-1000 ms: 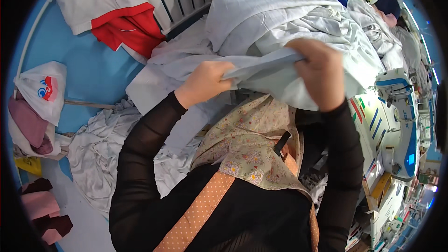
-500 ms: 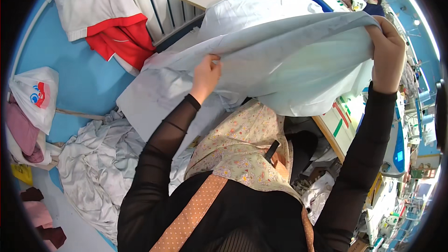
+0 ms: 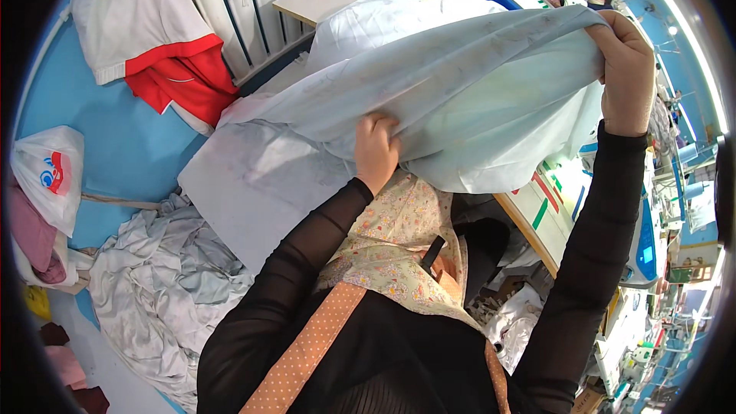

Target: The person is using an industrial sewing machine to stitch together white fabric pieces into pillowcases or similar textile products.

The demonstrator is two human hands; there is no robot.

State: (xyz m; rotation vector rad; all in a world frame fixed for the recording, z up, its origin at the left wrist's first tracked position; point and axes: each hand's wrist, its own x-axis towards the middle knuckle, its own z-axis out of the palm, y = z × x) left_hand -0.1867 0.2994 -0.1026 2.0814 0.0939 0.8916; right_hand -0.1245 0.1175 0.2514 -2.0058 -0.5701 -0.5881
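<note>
Gripping pale blue cloth point(image 3: 475, 100) (spread taut): left hand point(image 3: 377, 149), right hand point(image 3: 630, 69).

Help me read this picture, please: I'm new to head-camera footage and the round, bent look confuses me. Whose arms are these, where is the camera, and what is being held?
The camera is worn on a person's head and looks down with a fisheye lens, so straight edges curve near the rim. The two black-sleeved arms coming up from the bottom belong to the wearer. The left hand grips one edge of a large pale blue cloth, and the right hand holds another edge raised high, so the cloth hangs spread between them. Below it shows a floral apron on the wearer. To the left, a crumpled grey-white fabric pile lies on the blue floor, beside a white plastic bag. A red and white garment hangs over a white railing.
</note>
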